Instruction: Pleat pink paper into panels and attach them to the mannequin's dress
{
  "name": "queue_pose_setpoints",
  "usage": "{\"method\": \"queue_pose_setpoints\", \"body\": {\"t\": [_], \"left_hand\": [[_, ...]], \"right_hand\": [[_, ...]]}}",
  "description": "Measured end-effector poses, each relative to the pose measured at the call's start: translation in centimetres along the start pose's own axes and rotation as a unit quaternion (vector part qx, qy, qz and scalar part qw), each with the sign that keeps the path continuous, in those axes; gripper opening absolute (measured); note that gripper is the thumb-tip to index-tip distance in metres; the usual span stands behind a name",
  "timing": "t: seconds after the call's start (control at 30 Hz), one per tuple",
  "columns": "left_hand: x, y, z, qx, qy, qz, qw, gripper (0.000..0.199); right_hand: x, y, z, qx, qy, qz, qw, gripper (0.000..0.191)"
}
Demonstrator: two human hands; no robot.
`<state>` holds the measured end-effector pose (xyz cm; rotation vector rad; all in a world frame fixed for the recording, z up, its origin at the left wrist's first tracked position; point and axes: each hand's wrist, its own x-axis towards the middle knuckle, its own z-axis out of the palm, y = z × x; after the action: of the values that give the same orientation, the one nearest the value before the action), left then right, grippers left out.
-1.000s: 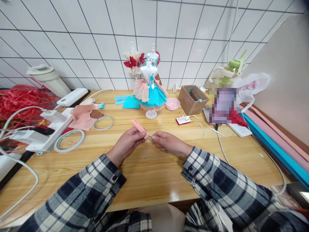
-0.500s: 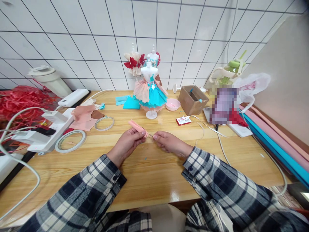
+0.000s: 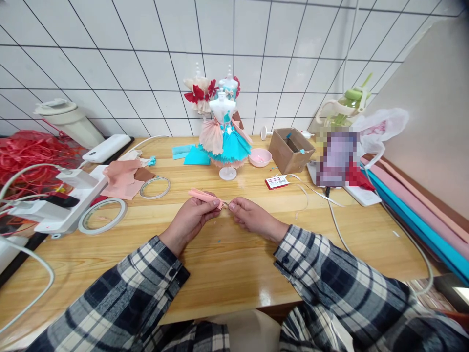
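My left hand [image 3: 192,220] is closed on a folded strip of pink crepe paper [image 3: 201,195], which sticks out to the left above the thumb. The paper's right end has a jagged, ruffled edge. My right hand [image 3: 253,216] pinches a thin dark stick [image 3: 225,204] whose tip is at that ruffled end; its exact kind is too small to tell. Both hands hover over the wooden table [image 3: 234,264]. Beyond them stands a small white dress form [image 3: 223,108] wearing a turquoise and pink paper skirt [image 3: 232,144].
Tape rolls [image 3: 122,215], pink paper scraps [image 3: 122,178] and a power strip [image 3: 73,212] lie left. Behind are turquoise paper [image 3: 197,155], a pink bowl [image 3: 260,164] and a cardboard box [image 3: 285,159]. A small red-and-white box [image 3: 276,182], ribbon and a cable [image 3: 339,230] lie right.
The free left end of the pink strip has tipped lower and now lies flatter. Both hands keep their grips, and the whole view has shifted slightly.
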<state>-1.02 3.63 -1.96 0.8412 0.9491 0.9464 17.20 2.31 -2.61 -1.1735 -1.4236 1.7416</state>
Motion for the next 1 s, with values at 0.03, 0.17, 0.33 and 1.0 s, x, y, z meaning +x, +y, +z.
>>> {"method": "queue_pose_setpoints", "body": {"t": [0.03, 0.17, 0.33, 1.0], "left_hand": [[-0.01, 0.01, 0.04, 0.000, 0.001, 0.000, 1.000, 0.021], [-0.05, 0.08, 0.15, -0.002, 0.004, -0.004, 1.000, 0.023], [0.00, 0.02, 0.08, 0.003, 0.000, 0.000, 1.000, 0.022], [0.20, -0.27, -0.33, -0.042, 0.020, 0.008, 0.999, 0.016]], "right_hand": [[-0.02, -0.02, 0.01, 0.002, 0.000, 0.000, 1.000, 0.035], [0.00, 0.04, 0.00, 0.000, -0.001, -0.001, 1.000, 0.034], [0.08, 0.13, 0.03, 0.005, -0.003, -0.006, 1.000, 0.033], [-0.11, -0.37, -0.39, -0.032, 0.013, 0.032, 0.999, 0.030]]}}
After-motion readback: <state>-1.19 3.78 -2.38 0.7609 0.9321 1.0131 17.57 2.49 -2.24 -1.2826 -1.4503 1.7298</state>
